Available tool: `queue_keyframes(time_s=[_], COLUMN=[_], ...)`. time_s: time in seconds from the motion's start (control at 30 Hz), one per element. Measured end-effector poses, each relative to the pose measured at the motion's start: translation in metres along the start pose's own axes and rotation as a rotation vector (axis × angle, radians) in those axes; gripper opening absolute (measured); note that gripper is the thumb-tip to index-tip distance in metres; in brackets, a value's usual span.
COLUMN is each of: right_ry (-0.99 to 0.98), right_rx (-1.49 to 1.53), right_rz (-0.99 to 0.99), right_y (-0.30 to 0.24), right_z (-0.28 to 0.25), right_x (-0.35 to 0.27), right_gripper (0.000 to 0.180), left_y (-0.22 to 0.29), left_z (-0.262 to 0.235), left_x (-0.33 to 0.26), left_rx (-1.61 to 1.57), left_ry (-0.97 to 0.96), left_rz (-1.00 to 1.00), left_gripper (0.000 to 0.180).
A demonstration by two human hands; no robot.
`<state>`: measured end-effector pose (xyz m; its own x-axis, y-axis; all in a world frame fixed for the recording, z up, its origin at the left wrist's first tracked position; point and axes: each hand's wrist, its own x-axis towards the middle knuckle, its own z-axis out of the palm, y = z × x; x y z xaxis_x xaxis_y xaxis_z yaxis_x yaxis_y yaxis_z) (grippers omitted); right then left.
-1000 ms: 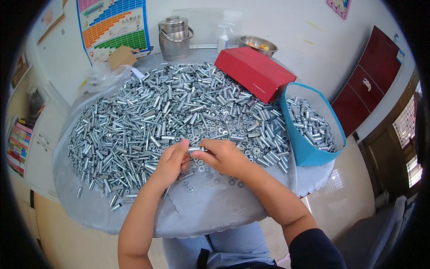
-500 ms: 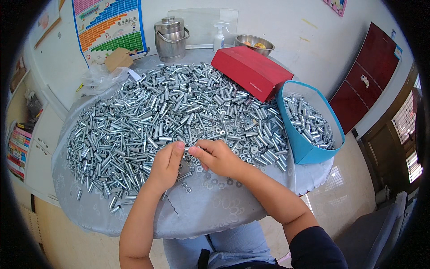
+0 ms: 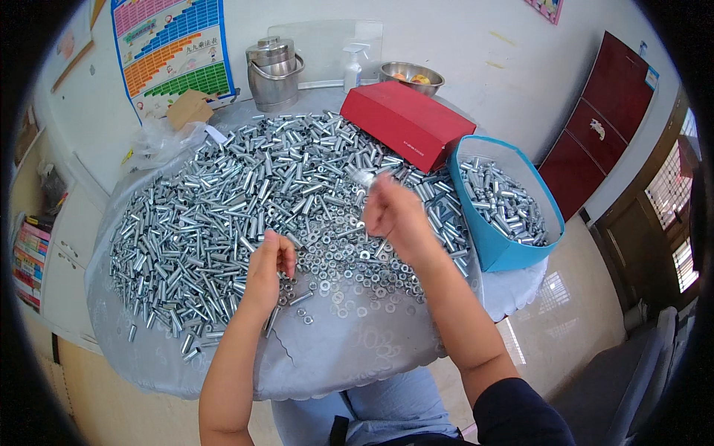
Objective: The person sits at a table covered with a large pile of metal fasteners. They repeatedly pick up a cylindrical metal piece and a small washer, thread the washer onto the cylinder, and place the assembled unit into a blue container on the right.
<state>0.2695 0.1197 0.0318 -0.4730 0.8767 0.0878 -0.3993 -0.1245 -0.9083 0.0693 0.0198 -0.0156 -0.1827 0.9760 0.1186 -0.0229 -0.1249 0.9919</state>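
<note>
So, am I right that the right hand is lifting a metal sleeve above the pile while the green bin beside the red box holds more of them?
Not quite: the bin is blue, not green. The head view shows the right hand raised over the pile with a blurred metal sleeve in its grip, and the bin of sleeves beside the red box.

— What can be counted on the counter [image 3: 357,357]?

— One red box [image 3: 407,123], one blue bin [image 3: 500,253], one steel pot [image 3: 274,73], one metal bowl [image 3: 410,73] and one spray bottle [image 3: 352,68] are seen.

— And the metal sleeves [image 3: 223,208]?

— Too many to be counted — likewise the washers [image 3: 349,279]. Two hands are seen: left hand [image 3: 269,264], right hand [image 3: 394,212].
</note>
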Motion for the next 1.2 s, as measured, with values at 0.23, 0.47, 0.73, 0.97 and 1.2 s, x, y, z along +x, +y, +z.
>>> queue_keyframes(time_s=[0.23, 0.47, 0.73, 0.97, 1.2], right_ry=[0.066, 0.151, 0.265, 0.152, -0.186], right_rx=[0.743, 0.25, -0.359, -0.978, -1.541], right_rz=[-0.175, 0.046, 0.051, -0.492, -0.564], right_y=[-0.037, -0.001, 0.017, -0.016, 0.019], right_z=[-0.066, -0.034, -0.013, 0.004, 0.016], right_x=[0.015, 0.018, 0.018, 0.054, 0.104], right_gripper=[0.045, 0.018, 0.016, 0.015, 0.022], left_y=[0.001, 0.0, 0.002, -0.001, -0.003], left_z=[0.003, 0.004, -0.002, 0.005, 0.002], left_x=[-0.003, -0.004, 0.002, -0.004, -0.004], left_rx=[0.045, 0.18, 0.071, 0.019, 0.053], left_ry=[-0.073, -0.071, 0.052, -0.042, -0.059], left_rz=[-0.006, 0.018, -0.025, -0.005, -0.023], left_gripper=[0.054, 0.05, 0.044, 0.036, 0.032])
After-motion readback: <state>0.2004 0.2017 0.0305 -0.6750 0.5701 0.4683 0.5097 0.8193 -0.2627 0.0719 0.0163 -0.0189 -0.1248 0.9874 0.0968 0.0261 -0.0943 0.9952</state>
